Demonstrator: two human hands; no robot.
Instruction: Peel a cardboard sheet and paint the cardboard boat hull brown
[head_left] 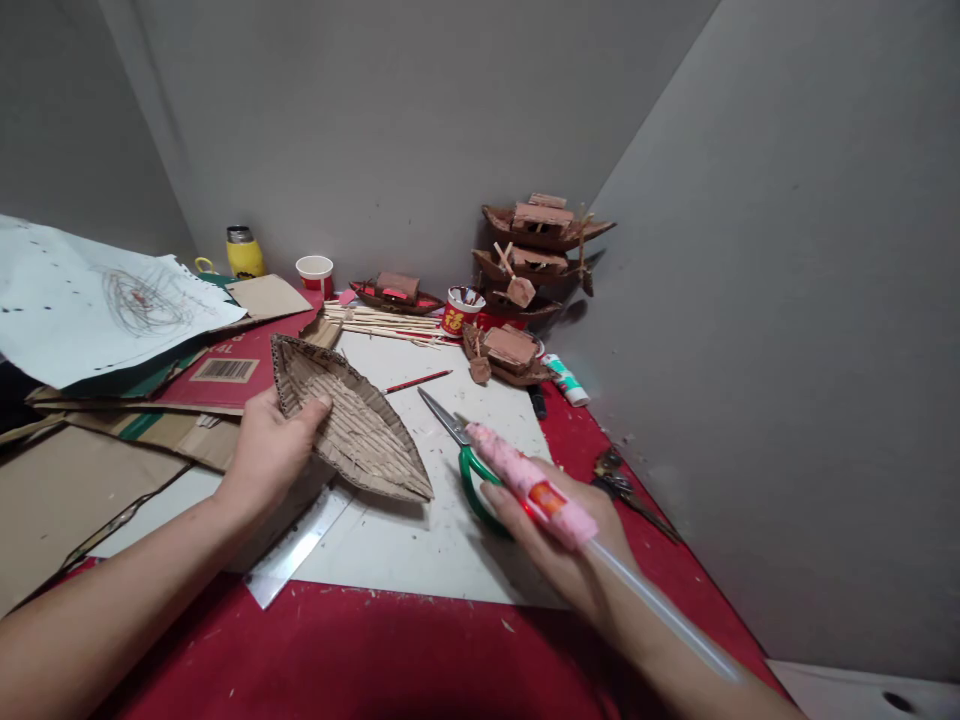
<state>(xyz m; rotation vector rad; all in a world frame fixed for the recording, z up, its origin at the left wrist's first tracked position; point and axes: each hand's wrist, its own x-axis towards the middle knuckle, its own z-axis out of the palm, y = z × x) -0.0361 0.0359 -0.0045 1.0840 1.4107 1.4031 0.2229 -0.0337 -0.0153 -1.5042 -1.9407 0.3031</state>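
My left hand [274, 440] grips a corrugated cardboard boat hull [360, 425] by its near left edge, the thumb pressed on the ribbed inside. The hull is tilted, its pointed end toward the lower right. Closed around a pink hot glue gun [525, 480] is my right hand [577, 540]; a clear glue stick [660, 605] runs out of its back over the forearm. Scissors [469, 460] with green handles show just beneath the glue gun; I cannot tell whether the hand touches them. Between hull and glue gun there is a gap.
A white board [390, 560] covers the red table [360, 650], with a pencil [418, 381] and clear ruler [289, 555] on it. Cardboard sheets [90, 490] lie left. Behind are thin sticks [386, 322], paper cups [315, 272] and several brown model boats [547, 225]. Pliers [630, 490] lie right.
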